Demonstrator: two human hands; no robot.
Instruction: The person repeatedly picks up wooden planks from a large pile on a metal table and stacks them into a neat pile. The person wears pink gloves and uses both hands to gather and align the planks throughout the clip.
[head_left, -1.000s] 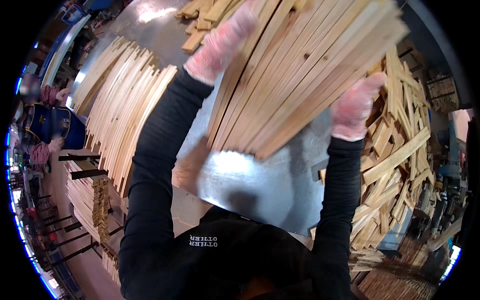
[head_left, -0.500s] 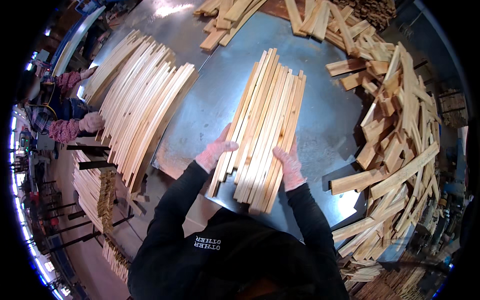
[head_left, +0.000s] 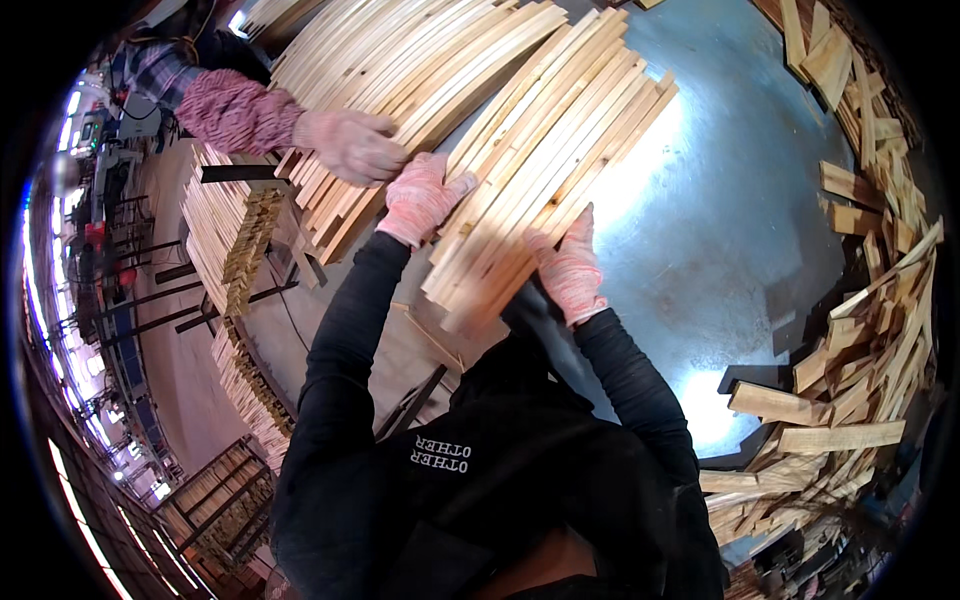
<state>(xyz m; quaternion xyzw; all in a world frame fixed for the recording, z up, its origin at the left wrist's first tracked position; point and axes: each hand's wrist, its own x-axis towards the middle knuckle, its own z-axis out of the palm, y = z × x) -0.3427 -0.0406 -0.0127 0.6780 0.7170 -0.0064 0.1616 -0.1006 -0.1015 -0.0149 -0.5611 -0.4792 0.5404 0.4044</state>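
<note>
Two gloved hands hold a bundle of wooden strips (head_left: 560, 150) between them.
The left hand (head_left: 425, 197) clasps the bundle's left side, thumb on top, and the right hand (head_left: 570, 272) grips its right edge near the close end. Just left of the left hand, a co-worker's hand (head_left: 355, 147) rests on a row of strips (head_left: 420, 60); right of the right hand, past bare table (head_left: 710, 180), lies a jumbled woodpile (head_left: 840, 400).

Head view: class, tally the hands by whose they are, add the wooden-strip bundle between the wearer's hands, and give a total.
Wearer's gloved hands, left hand and right hand: 2
Co-worker's hand: 1
Wooden-strip bundle: 1
Total: 4
</note>
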